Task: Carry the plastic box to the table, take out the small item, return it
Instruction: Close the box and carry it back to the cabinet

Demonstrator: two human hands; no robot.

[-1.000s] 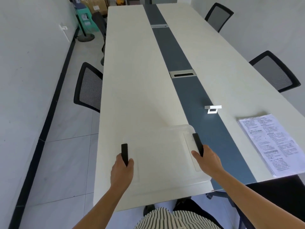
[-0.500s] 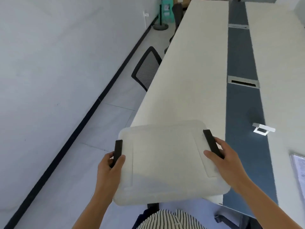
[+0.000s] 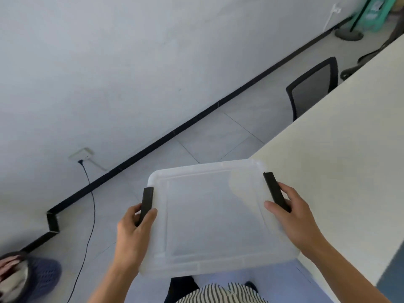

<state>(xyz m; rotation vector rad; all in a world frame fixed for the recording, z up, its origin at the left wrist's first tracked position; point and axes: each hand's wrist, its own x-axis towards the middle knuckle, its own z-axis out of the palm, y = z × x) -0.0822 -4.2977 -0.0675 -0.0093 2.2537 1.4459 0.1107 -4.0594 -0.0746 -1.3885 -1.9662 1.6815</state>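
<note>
A translucent plastic box [image 3: 214, 217] with a closed lid and two black side latches is held in the air in front of me, mostly over the floor, its right part over the corner of the cream table [image 3: 341, 154]. My left hand [image 3: 133, 230] grips the box at its left black latch. My right hand [image 3: 293, 217] grips it at the right black latch. The lid is frosted, so nothing inside the box can be made out.
A black mesh chair [image 3: 312, 86] stands by the table's long side. A wall socket [image 3: 82, 154] with a black cable running down to the floor is on the left wall. Another person's foot in a dark blue shoe [image 3: 41, 278] is at the lower left.
The box has been lifted off the table and swung to the left, so it is now mostly over the floor. The view has turned left toward the wall. Both hands keep their grip.
</note>
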